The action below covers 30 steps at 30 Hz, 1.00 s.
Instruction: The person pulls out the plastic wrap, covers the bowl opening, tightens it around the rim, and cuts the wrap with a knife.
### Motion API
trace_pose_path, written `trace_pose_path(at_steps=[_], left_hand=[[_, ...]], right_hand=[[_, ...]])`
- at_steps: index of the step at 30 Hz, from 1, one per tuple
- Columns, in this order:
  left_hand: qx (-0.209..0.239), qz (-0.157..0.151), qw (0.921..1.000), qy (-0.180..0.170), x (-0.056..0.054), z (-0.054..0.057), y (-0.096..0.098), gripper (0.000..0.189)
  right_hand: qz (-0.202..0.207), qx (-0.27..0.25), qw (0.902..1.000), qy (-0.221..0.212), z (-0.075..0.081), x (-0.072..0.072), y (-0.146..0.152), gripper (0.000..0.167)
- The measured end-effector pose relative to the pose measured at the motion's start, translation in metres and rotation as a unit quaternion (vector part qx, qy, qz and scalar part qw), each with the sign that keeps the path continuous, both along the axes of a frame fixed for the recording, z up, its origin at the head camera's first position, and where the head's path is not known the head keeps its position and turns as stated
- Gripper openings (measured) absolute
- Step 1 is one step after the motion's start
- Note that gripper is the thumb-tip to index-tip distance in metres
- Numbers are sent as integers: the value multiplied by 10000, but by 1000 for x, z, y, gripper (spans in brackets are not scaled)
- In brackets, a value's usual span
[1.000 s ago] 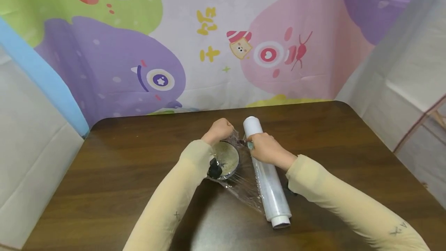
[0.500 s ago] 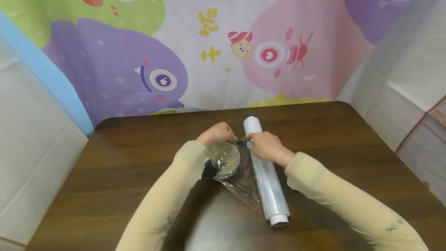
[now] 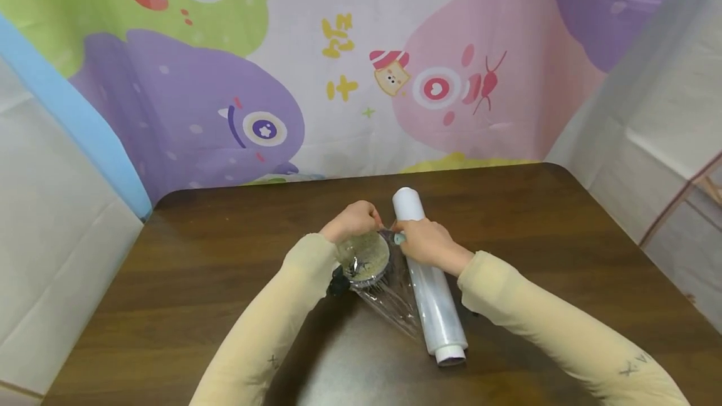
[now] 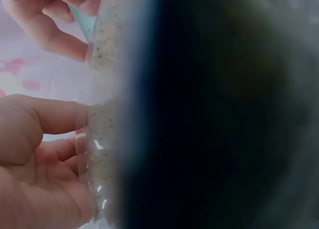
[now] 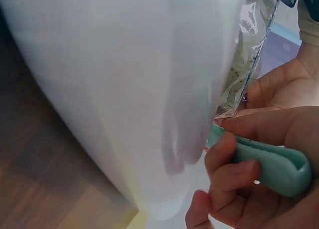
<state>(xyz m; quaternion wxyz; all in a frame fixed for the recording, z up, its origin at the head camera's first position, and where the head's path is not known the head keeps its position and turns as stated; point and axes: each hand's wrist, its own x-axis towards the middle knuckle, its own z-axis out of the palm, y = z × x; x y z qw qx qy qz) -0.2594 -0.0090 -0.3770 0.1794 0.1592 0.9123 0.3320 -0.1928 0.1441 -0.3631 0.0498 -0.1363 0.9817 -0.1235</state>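
A bowl (image 3: 372,262) with a pale speckled inside stands mid-table, with clear cling film (image 3: 392,309) stretched over it and running right to a white cling film roll (image 3: 437,312). At the bowl's far rim my left hand (image 3: 355,218) pinches the film. My right hand (image 3: 427,242), above the roll, grips a knife by its teal handle (image 5: 271,166). The knife points left toward the film between the bowl and the roll. The left wrist view shows both hands' fingers at the film's edge, with much of that picture dark and blurred.
The brown wooden table (image 3: 254,318) reaches back to a cartoon-printed curtain (image 3: 350,130). A black wrist device (image 3: 338,284) sits beside the bowl's left side. Pale cloth walls (image 3: 665,161) flank the table.
My left hand drew back left and down from its raised spot, then shifted slightly right along the bowl's far rim. My right hand with the knife has moved slightly left and down.
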Motion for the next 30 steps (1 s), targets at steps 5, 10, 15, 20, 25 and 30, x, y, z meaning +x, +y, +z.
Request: trace_pose_path(at_steps=[5, 10, 15, 20, 25, 30], left_hand=[[-36, 37, 9997, 233, 2, 0, 0, 9], [-68, 153, 9992, 373, 4, -2, 1, 8], [-107, 175, 9985, 510, 7, -2, 1, 7], [-20, 270, 9986, 444, 8, -4, 1, 6], [10, 243, 9986, 461, 8, -6, 1, 5], [-24, 208, 9979, 613, 9, -5, 2, 6]], right_hand=[[-56, -168, 9998, 47, 1, 6, 2, 30], [-34, -223, 9997, 50, 2, 10, 6, 31], [-14, -232, 9997, 81, 4, 17, 10, 32], [58, -273, 9996, -33, 7, 24, 13, 32], [220, -224, 9995, -94, 8, 34, 16, 30], [268, -213, 9994, -74, 8, 44, 17, 29]])
